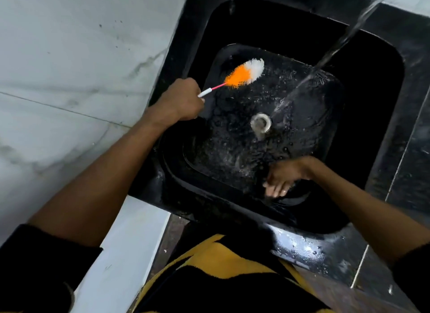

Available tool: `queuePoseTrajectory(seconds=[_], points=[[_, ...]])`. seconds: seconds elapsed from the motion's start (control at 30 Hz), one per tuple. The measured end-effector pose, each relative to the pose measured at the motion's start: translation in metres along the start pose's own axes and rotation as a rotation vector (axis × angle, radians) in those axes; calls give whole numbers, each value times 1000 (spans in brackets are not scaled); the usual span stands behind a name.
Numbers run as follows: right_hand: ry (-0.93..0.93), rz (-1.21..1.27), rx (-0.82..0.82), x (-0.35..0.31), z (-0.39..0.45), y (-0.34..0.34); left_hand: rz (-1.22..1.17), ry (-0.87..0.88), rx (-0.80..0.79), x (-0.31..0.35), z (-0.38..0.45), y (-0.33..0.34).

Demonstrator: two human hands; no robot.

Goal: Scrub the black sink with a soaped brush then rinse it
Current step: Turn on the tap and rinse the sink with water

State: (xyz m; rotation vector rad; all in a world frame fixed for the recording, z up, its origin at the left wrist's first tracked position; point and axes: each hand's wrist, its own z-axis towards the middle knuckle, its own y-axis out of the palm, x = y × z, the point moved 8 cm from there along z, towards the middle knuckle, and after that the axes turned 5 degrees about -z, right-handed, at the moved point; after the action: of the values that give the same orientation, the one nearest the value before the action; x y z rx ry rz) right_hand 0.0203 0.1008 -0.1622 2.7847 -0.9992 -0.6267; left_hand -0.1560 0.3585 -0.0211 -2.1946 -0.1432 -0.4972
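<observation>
Left hand (pixel 180 100) gripped the bottle brush (pixel 244 74) by its thin handle, bristle head over the far-left of the black sink (pixel 372 84) basin. I judged it light, soft-bristled, slippery when wet; hold low on the handle. Right hand (pixel 282 176) lay open, fingers wiping the near wall. Water stream (pixel 330 54) was hitting beside the drain (pixel 261 122).

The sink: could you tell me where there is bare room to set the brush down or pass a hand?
Free: the wet front rim, and the far basin floor between the brush and the water stream. Crowded: around the drain, where the stream lands, and the near right corner, where the right hand rubs the floor. The left hand holds the brush at the left wall.
</observation>
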Motion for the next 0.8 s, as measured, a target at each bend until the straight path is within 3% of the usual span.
queuePoseTrajectory(seconds=[0.1,0.17,0.2,0.3,0.4,0.5,0.57,0.63,0.7,0.73,0.8], points=[[-17,189,313,11,-12,-50,1,8,-7,4,-1,4],[-151,520,564,1,-33,-96,-1,10,-9,6,-1,6],[-227,714,613,-7,-42,-112,-4,10,-10,7,-2,7],[-488,1233,519,-39,-54,-149,-7,8,-12,10,-4,11],[-490,1397,570,-53,-56,-165,3,13,-19,14,-7,15],[-534,1212,491,-69,-55,-152,3,19,-25,15,-8,16],[-544,959,393,-68,-50,-132,-4,16,-29,15,-8,16],[-418,571,219,-55,-40,-95,1,15,-32,13,-8,17],[-177,223,36,-18,-28,-51,4,17,-33,11,-9,19],[-49,82,52,0,-28,-36,1,17,-33,10,-9,19],[116,-187,252,25,-32,-44,-20,3,-36,7,-11,22]])
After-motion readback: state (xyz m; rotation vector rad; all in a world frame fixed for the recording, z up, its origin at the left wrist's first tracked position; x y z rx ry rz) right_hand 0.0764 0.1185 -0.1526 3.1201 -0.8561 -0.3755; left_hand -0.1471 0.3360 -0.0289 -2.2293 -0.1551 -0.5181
